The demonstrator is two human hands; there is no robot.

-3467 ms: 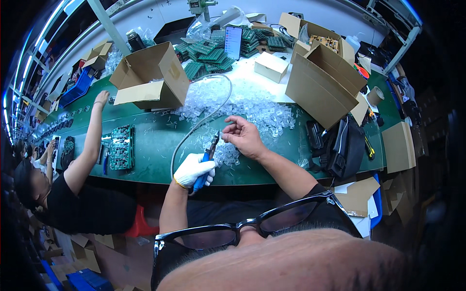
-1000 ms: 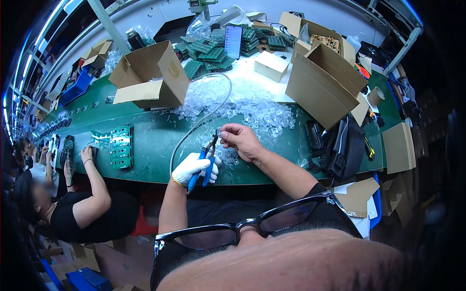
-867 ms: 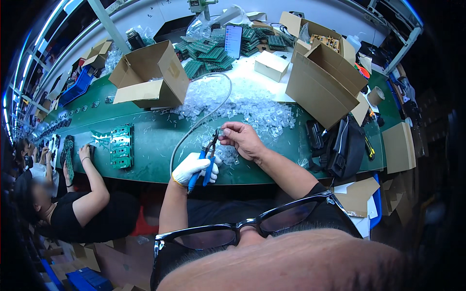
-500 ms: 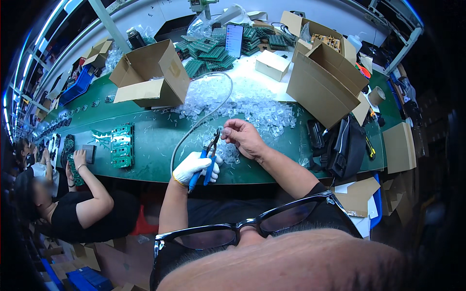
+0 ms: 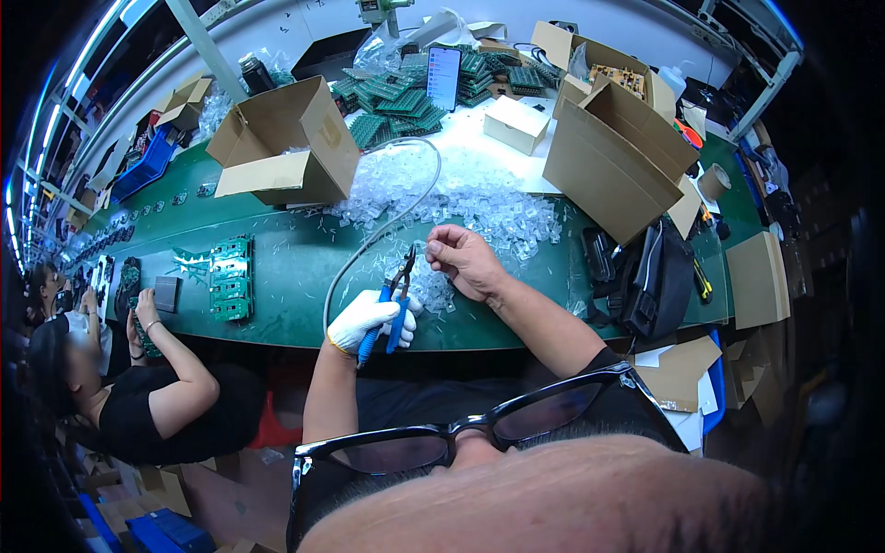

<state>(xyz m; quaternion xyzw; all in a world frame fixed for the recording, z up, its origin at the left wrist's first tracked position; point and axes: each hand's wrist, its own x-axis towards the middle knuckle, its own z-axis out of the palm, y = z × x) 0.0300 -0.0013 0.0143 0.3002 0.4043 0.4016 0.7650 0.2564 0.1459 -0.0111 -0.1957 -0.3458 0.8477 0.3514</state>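
My left hand (image 5: 365,319), in a white knit glove, grips a pair of side cutters (image 5: 400,297) with blue handles. The cutters' dark jaws point up and away from me, just left of my right fingertips. My bare right hand (image 5: 466,263) is closed in a pinch on a small clear plastic piece (image 5: 424,250), which barely shows against the background. Beneath and beyond both hands spreads a large heap of clear plastic pieces (image 5: 479,205) on the green bench mat (image 5: 286,318), with thin clear slivers scattered around it.
Open cardboard boxes flank the heap at left (image 5: 277,175) and right (image 5: 613,166). Behind are stacked green circuit boards (image 5: 392,101), a phone (image 5: 443,78) and a small white box (image 5: 514,124). A grey cable (image 5: 343,269) loops across the mat. A black bag (image 5: 659,286) lies right; a co-worker (image 5: 166,405) sits left.
My right fingertips have drawn slightly right, away from the cutter jaws, so the gap between them is wider. My left hand stays nearly still. The co-worker's hands have shifted slightly.
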